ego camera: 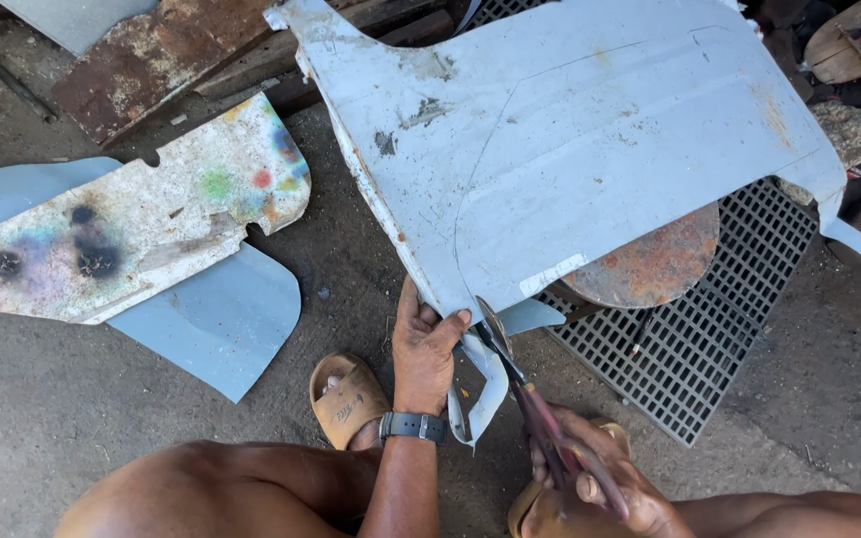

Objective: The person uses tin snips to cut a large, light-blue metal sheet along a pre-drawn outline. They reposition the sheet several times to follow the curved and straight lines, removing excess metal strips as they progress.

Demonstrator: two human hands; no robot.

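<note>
Sheet metal panel (590,149), pale grey and pretty rusty, is propped over a floor grate (739,299); its near edge is pinched by the left hand (423,359), while tin snips (530,399) are gripped shut-fisted in the right hand (600,488), blades at the cut.

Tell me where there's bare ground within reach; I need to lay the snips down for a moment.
Bare concrete lies right of the black grating, toward the frame's right edge, and lower left, below the pale blue sheet. It is crowded in the middle: the left hand grips the big grey panel, the right hand holds the snips, with a sandal beside.
</note>
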